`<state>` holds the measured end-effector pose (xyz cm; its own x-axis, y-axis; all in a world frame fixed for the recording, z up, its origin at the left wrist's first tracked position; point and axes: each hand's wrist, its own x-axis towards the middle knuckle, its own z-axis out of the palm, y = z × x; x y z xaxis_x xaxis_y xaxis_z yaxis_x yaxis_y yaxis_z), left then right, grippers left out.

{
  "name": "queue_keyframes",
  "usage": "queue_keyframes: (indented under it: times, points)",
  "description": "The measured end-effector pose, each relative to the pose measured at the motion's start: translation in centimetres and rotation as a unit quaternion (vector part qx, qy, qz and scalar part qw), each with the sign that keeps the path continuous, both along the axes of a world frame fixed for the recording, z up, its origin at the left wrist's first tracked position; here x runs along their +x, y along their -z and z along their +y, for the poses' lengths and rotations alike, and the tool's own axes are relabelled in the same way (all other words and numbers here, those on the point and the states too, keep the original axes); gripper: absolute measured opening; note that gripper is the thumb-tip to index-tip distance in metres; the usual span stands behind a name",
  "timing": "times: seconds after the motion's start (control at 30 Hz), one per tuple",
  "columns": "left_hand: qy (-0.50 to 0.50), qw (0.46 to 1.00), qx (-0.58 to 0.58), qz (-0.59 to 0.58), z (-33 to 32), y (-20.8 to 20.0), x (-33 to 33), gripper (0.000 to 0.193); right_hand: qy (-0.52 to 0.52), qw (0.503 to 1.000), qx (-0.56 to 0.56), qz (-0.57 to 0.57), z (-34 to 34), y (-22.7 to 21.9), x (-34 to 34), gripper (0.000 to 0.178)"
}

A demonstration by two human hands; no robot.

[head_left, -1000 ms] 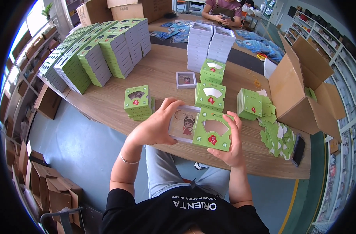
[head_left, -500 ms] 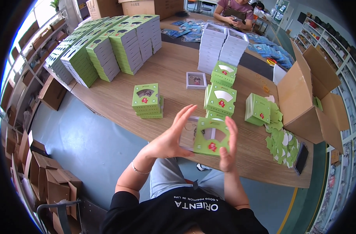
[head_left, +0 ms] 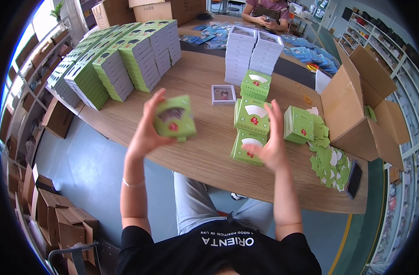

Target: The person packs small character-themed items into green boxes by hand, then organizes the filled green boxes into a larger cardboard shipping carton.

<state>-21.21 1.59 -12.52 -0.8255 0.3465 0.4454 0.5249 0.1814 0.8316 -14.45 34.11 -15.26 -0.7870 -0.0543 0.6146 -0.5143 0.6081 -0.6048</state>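
My left hand (head_left: 147, 126) grips a small green box (head_left: 178, 120) with a fan-shaped window and a red flower mark, blurred by motion. It hangs over the short pile at the left of the table, which it almost wholly hides. Fingers spread and empty, my right hand (head_left: 274, 149) hovers at the right edge of the nearest pile of green sleeves (head_left: 241, 153). Behind that pile stand a middle pile of sleeves (head_left: 246, 120) and a farther one (head_left: 256, 86). A white framed box (head_left: 223, 95) with a small figure inside lies left of them.
Tall white box stacks (head_left: 240, 57) stand at the back. Rows of green boxes (head_left: 140, 64) fill the far left. On the right are flat green sleeves (head_left: 301, 123), green scraps (head_left: 331, 165), a phone (head_left: 354, 180) and an open carton (head_left: 342, 105). Another person (head_left: 266, 16) sits opposite.
The white box partly inside the green sleeve was between both hands; now my left hand alone carries the sleeved box leftward. My right hand has let go and moved up beside the sleeves.
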Motion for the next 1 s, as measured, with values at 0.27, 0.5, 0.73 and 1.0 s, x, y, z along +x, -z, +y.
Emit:
queue_keyframes:
  times: [0.27,0.5,0.73,1.0]
  points:
    - [-0.104,0.969,-0.224,-0.031,-4.1,2.9,-5.7,0.118,-0.037,0.98,0.008,-0.194,5.5,1.1,-4.7,0.104]
    - [-0.136,0.9,-0.347,0.224,12.0,1.6,-7.0,0.075,-0.006,0.991,-0.11,-0.075,6.3,1.1,-1.9,0.097]
    - [-0.064,0.849,-0.524,-0.019,16.3,7.6,-19.5,0.11,0.023,0.994,-0.087,-0.067,6.4,1.9,4.5,0.094]
    - [-0.21,0.906,-0.365,0.034,13.8,4.7,-10.5,0.08,0.041,0.996,-0.077,-0.031,4.3,1.7,6.2,0.092]
